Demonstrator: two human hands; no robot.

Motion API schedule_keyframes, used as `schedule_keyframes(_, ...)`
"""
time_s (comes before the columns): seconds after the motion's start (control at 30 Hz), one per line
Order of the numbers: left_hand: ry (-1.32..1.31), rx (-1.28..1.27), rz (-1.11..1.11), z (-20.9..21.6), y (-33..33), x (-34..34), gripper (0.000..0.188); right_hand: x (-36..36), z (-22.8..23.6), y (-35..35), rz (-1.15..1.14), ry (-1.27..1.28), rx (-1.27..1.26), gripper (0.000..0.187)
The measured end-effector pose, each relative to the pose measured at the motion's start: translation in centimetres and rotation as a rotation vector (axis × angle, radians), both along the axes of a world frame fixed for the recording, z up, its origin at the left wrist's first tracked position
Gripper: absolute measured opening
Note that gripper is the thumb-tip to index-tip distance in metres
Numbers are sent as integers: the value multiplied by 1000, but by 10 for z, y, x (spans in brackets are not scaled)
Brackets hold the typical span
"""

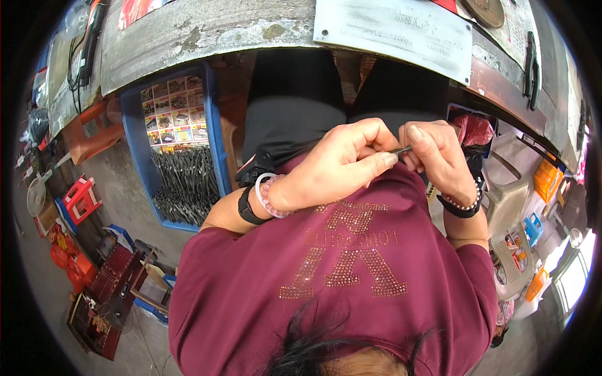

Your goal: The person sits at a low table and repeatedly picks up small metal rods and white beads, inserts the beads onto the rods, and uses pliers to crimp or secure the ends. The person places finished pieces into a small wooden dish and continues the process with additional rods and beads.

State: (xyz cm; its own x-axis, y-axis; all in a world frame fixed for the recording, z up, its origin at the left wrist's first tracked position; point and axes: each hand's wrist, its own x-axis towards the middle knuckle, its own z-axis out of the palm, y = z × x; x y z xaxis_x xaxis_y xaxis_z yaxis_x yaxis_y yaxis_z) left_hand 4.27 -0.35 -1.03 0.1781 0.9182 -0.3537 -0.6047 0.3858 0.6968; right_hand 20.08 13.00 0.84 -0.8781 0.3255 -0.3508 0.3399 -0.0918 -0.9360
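My left hand (342,164) and my right hand (439,156) meet in front of the maroon shirt, above my lap. A small, thin, dark piece (399,150) runs between them. My left thumb and forefinger pinch one end, and the right fingers are curled closed around the other. Most of the piece is hidden by the fingers, so its exact kind cannot be made out. To the left stands a blue crate (224,164), holding many thin black parts (185,182) bundled side by side, with a printed picture sheet (175,116) at its far end.
A worn wooden table (213,31) crosses the far side, with a whitish board (395,34) at its edge. Black pen-like tools (532,72) lie at the far right. A beige plastic chair (506,188) stands on the right, a red stool (81,200) on the left.
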Motion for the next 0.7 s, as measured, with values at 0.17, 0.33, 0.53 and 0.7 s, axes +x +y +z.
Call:
schedule_keyframes(0.17, 54, 105, 59, -2, -8, 9, 11, -2, 3, -23, -57, 61, 451, 31)
schedule_keyframes(0.33, 79, 71, 40, -6, -14, 11, 13, -5, -6, -33, -187, 63, 101, 40)
schedule_keyframes(0.53, 63, 73, 28, -1, -9, 8, 12, 0, -2, -27, -205, 25, 50, 42)
schedule_keyframes(0.7, 71, 58, 102, 6, -4, 3, 14, 11, -3, 12, -347, 271, 313, 43)
